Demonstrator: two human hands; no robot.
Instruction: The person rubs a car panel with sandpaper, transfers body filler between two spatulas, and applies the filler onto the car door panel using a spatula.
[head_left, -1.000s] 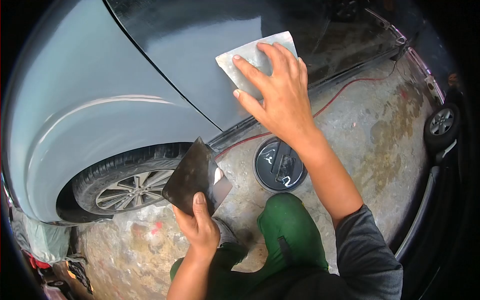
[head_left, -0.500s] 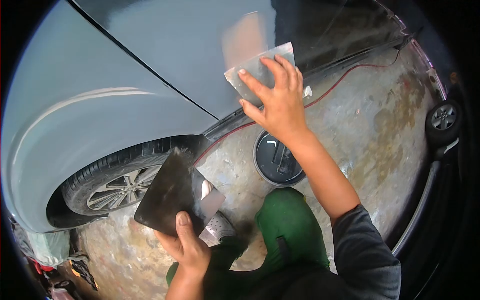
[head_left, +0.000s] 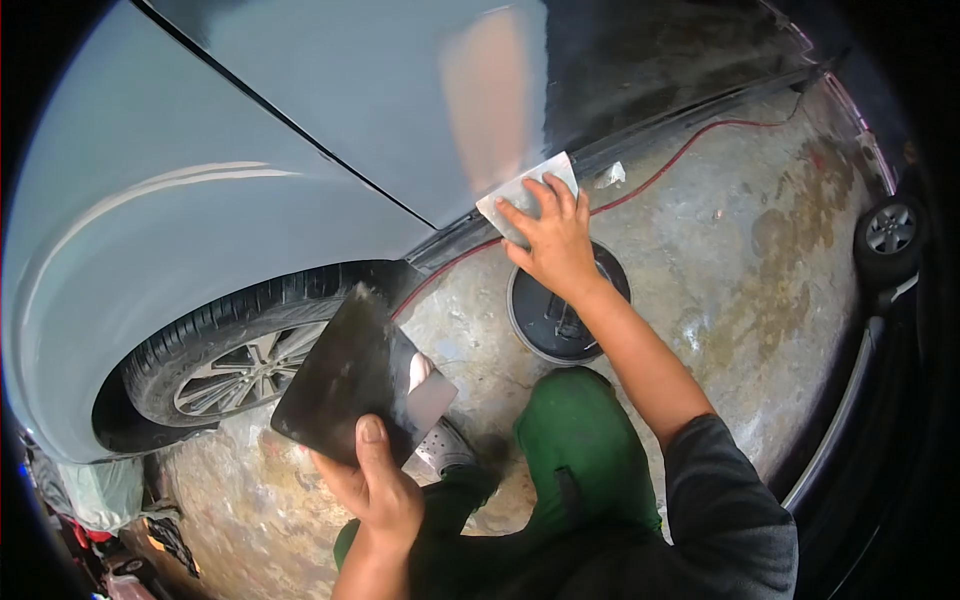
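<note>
My right hand (head_left: 548, 235) holds a flat, light grey spreader (head_left: 528, 196) against the lower edge of the grey car door (head_left: 350, 90). Above it, a smooth beige-pink streak of filler (head_left: 490, 95) runs down the door. My left hand (head_left: 372, 478) grips a dark, flat plate (head_left: 345, 375) by its lower edge, thumb on top. A white dab (head_left: 419, 370) and a small pinkish-grey flat piece (head_left: 432, 399) lie at the plate's right side.
The car wheel (head_left: 245, 370) is at the left. A round black container (head_left: 555, 318) stands on the stained floor (head_left: 740, 250) below my right hand. A red hose (head_left: 665, 170) runs along the door sill. Another wheel (head_left: 890, 231) is at the far right.
My right hand and the spreader have moved down the door to its bottom edge. The beige-pink streak has appeared and lengthened downward. My left hand has shifted left and down with the plate.
</note>
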